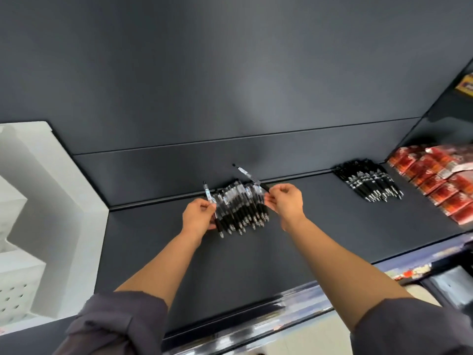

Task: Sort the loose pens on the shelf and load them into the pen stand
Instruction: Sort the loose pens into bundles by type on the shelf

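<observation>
A pile of clear-barrelled pens with black grips [243,208] lies on the dark shelf [256,265] near the back wall. My left hand [198,216] grips one such pen [208,197] upright at the pile's left edge. My right hand [286,201] pinches another pen [249,176] at the pile's right edge, its far end tilted up and to the left. A second pile of black pens [371,181] lies farther right on the same shelf. No pen stand is in view.
Red packets [440,185] are stacked at the shelf's right end. White perforated bins [18,252] stand to the left beyond the shelf's side. A shiny price rail [294,308] runs along the front edge. A yellow box [464,85] sits on the upper right.
</observation>
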`<state>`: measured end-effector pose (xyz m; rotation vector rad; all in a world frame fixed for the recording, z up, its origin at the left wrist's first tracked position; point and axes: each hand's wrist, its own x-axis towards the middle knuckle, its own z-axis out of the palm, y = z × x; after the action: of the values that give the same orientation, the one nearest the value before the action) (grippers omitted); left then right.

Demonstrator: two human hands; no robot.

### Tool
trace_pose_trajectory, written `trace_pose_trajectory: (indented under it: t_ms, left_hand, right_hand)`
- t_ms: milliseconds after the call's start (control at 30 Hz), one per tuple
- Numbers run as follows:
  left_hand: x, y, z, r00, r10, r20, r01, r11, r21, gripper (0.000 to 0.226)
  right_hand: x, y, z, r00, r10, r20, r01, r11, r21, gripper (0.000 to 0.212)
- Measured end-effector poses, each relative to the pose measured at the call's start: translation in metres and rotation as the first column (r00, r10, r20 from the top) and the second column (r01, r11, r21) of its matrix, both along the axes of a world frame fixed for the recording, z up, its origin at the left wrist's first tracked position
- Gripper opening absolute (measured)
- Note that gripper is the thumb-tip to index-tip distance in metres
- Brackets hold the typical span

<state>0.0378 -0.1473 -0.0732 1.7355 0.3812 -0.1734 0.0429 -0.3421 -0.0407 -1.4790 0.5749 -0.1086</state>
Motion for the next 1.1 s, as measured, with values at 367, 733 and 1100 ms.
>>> trace_pose_trajectory:
  t_ms: [367,733,1100]
  left_hand:
    - [0.033,-0.038,-0.01,0.993,0.021,-0.119,-0.015,0.998,0.054,0.018]
    - [0.033,-0.034,-0.017,0.98,-0.2,-0.011,0.162,0.758,0.631,0.034]
    - [0.016,-0.057,-0.021,0.997,-0.009,-0.076,0.038,0.92,0.389,0.072]
  right_hand:
    - [0.001,-0.002,-0.017,0.883,0.198,-0.425,-0.45,0.611,-0.651,0.029]
    - [0.009,-0.002,-0.03,0.756,0.408,-0.512,-0.622,0.2,-0.757,0.043]
    - [0.039,-0.005,-0.031,0.775,0.407,-0.484,-0.624,0.613,-0.484,0.067]
